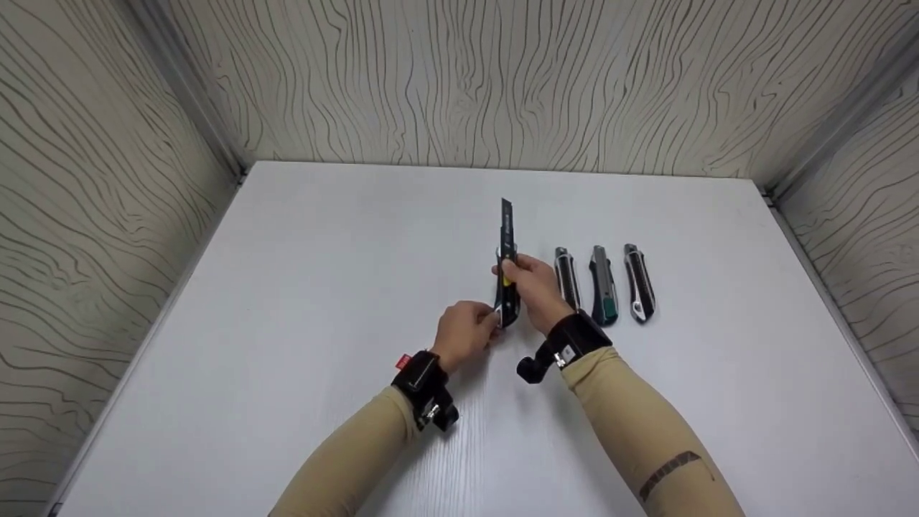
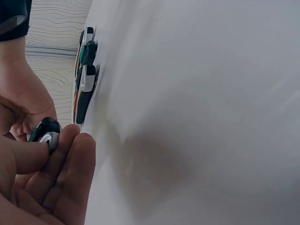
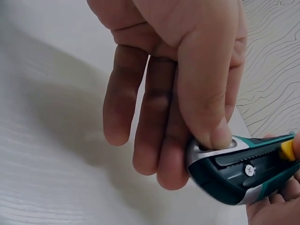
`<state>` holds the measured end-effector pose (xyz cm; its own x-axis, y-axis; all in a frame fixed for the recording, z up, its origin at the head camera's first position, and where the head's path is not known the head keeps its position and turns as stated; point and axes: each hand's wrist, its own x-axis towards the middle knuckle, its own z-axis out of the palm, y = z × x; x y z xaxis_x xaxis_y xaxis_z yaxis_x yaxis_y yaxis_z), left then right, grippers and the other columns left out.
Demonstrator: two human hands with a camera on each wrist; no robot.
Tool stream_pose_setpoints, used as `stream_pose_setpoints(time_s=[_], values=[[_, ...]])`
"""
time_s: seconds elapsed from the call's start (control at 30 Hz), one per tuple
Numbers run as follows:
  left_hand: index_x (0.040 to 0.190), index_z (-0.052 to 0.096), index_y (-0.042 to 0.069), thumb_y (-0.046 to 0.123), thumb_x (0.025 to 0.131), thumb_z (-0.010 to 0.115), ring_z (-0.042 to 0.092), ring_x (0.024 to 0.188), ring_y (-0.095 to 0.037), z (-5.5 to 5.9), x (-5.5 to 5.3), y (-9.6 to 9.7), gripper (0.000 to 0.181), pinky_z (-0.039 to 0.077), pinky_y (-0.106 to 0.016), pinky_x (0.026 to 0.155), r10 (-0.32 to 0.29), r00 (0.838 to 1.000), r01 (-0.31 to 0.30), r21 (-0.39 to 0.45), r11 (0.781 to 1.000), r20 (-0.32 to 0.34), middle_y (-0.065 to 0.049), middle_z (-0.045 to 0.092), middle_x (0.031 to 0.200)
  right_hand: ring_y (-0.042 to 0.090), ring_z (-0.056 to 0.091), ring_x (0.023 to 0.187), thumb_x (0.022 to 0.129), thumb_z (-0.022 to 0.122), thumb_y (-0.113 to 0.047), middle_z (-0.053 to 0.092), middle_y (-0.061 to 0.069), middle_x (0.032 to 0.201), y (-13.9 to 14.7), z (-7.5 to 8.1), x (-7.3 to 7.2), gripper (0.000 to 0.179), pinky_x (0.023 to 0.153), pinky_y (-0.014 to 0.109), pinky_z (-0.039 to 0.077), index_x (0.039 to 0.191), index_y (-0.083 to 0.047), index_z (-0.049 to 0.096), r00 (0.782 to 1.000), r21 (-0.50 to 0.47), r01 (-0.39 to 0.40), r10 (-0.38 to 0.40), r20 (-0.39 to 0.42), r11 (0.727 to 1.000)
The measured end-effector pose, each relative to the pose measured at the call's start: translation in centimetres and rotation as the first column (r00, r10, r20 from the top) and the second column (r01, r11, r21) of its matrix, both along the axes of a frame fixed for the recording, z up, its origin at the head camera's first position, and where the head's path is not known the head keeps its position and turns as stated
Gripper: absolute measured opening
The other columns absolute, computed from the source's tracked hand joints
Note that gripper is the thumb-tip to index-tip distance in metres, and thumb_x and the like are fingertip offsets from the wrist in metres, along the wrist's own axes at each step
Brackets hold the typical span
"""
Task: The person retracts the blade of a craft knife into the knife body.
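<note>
Both hands hold one utility knife, dark with green and silver sides and a yellow slider. It points away from the person, with a long dark blade strip out past its far end. My left hand pinches the knife's near end between thumb and fingers; the right wrist view shows that thumb on the silver rim of the knife. Farther along, my right hand grips the body, its thumb beside the yellow slider. In the left wrist view only the knife's rounded butt shows.
Right of the hands, a row of utility knives lies on the white table: a dark and silver one, partly behind the right hand, a grey and green one, and another dark one. Wood-patterned panels enclose the table.
</note>
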<state>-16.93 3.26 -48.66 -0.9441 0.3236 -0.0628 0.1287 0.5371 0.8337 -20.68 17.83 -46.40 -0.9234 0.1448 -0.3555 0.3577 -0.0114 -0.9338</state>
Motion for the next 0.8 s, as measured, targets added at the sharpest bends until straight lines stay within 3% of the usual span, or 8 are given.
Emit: stream_pose_setpoints(time_s=[0.3, 0.57, 0.67, 0.8], values=[[0.096, 0.075, 0.007, 0.017, 0.096, 0.056, 0.057, 0.056, -0.005, -0.04, -0.33, -0.38, 0.021, 0.046, -0.02, 0.055, 0.02, 1.0, -0.02, 0.03, 0.999, 0.01, -0.004, 0.073, 0.077, 0.02, 0.052, 0.118, 0.102, 0.049, -0.02, 0.061, 0.016, 0.132, 0.03, 0.03, -0.18, 0.037, 0.105, 0.033, 0.035, 0.134, -0.001, 0.053, 0.997, -0.023, -0.059, 0.058, -0.046, 0.998], [0.095, 0.074, 0.007, 0.016, 0.096, 0.055, 0.057, 0.054, -0.007, 0.17, -0.4, -0.24, 0.021, 0.048, -0.022, 0.052, 0.031, 0.999, -0.032, 0.056, 0.998, 0.016, -0.004, 0.072, 0.076, 0.018, 0.056, 0.108, 0.102, 0.051, -0.027, 0.062, 0.015, 0.129, 0.61, 0.4, -0.2, 0.039, 0.098, 0.031, 0.041, 0.135, -0.005, 0.053, 0.995, 0.006, -0.094, 0.094, -0.043, 0.996], [0.097, 0.074, 0.006, 0.016, 0.097, 0.055, 0.064, 0.06, -0.015, 0.26, -0.35, -0.06, 0.021, 0.05, -0.023, 0.053, 0.031, 0.998, -0.036, 0.086, 0.996, 0.051, -0.007, 0.073, 0.079, 0.018, 0.056, 0.108, 0.101, 0.052, -0.026, 0.063, 0.014, 0.128, 0.6, 0.65, -0.25, 0.038, 0.098, 0.032, 0.041, 0.132, -0.004, 0.055, 0.996, 0.006, -0.078, 0.079, -0.036, 0.997], [0.104, 0.071, 0.003, 0.016, 0.098, 0.054, 0.07, 0.075, -0.026, 0.3, -0.28, 0.16, 0.022, 0.056, -0.028, 0.058, 0.023, 0.989, -0.046, 0.156, 0.987, 0.146, -0.013, 0.073, 0.089, 0.019, 0.055, 0.108, 0.101, 0.052, -0.025, 0.064, 0.013, 0.126, 0.43, 0.86, -0.23, 0.035, 0.097, 0.032, 0.04, 0.129, -0.004, 0.058, 0.999, 0.002, -0.046, 0.046, -0.02, 0.999]])
